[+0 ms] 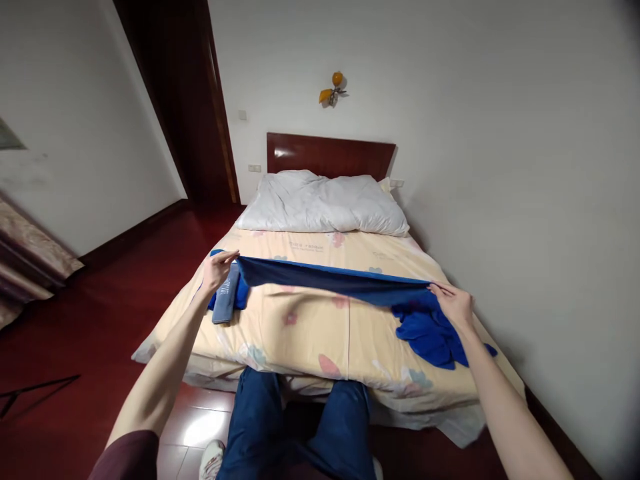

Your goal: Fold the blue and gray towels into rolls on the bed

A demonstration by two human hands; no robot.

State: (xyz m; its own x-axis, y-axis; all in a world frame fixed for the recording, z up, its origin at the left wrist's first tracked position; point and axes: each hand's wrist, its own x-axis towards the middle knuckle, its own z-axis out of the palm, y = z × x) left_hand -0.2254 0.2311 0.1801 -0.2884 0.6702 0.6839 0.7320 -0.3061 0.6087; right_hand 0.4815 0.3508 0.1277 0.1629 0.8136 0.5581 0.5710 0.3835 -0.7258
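Note:
A long dark-blue cloth [330, 280] is stretched across the bed between my two hands, sagging a little in the middle. My left hand [219, 270] pinches its left end, and my right hand [456, 305] pinches the other end. Below my left hand lies a neatly folded grey-blue cloth [226, 303] with pale lettering, resting on brighter blue fabric [242, 293]. Under my right hand and forearm, a crumpled bright-blue cloth [434, 337] is heaped on the bed, partly hidden by my arm.
The bed has a cream floral sheet [310, 333], a white pillow or quilt [323, 203] and a dark wooden headboard [330, 155]. My legs stand against its near edge. A wall [550, 200] rises close on the right; a black metal leg [45, 387] stands on the floor at left.

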